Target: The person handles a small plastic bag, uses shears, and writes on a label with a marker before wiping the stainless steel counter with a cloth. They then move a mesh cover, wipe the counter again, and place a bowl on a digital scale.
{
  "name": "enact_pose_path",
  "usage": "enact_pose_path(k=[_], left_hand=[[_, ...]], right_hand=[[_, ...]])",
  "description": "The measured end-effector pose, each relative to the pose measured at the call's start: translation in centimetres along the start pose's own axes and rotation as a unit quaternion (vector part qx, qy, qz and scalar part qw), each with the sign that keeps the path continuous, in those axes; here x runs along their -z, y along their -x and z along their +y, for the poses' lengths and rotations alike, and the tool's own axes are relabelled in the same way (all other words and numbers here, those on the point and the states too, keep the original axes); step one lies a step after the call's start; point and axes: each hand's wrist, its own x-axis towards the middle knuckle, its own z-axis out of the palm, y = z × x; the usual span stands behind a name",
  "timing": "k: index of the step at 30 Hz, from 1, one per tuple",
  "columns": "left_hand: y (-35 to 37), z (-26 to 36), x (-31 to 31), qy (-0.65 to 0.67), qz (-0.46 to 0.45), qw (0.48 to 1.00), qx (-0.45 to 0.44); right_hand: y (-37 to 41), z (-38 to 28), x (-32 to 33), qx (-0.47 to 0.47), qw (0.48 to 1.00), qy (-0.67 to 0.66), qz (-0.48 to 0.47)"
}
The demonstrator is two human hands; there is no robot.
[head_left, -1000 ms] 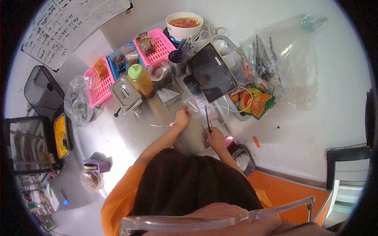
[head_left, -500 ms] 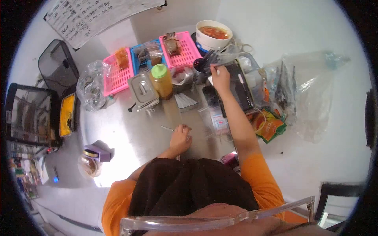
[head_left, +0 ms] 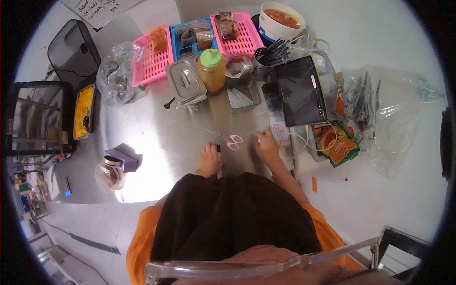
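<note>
Mostly illegible handwritten sheet, left hand beside marker, right hand near scissors, both grips unclear

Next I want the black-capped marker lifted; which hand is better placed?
Probably your left hand: it's close beside the marker, while your right hand is farther off, past the scissors.

I wear a dark cloth over my front; orange sleeves flank it, a clear curved band crosses its near edge, and my hands are bare.
</note>
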Motion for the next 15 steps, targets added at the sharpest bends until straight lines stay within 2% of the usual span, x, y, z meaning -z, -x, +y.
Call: enact_pose_path(k=[2,5,6,8,11,12,13,15], left_hand=[[0.3,-0.8,0.0,0.032,-0.014,0.997,0.062],[1.0,-3.3,0.2,0.049,0.013,0.997,0.060],[1.4,-3.1,0.9,0.040,0.023,0.994,0.097],[2.1,-4.3,1.5,0.117,0.019,0.988,0.102],[2.2,-5.1,2.2,0.281,0.024,0.949,0.143],[2.3,-5.2,2.4,0.342,0.026,0.925,0.162],[2.4,-5.3,2.7,0.401,0.027,0.897,0.181],[2.2,-5.3,3.7,0.514,0.032,0.833,0.204]], right_hand=[[1.6,1.0,-1.3,0.015,0.997,0.059,-0.042],[1.2,3.9,-3.1,0.030,0.997,0.077,0.007],[0.7,3.9,-3.2,0.022,0.994,0.100,0.046],[-0.6,3.2,-3.0,0.002,0.981,0.146,0.126],[-1.2,-2.1,-2.5,-0.077,0.990,-0.086,0.084],[-1.0,-2.0,-3.9,0.050,0.997,-0.033,0.040],[-0.7,-2.3,-4.9,0.176,0.984,0.022,-0.005],[0.6,-3.2,-6.2,0.162,0.985,-0.028,0.053]])
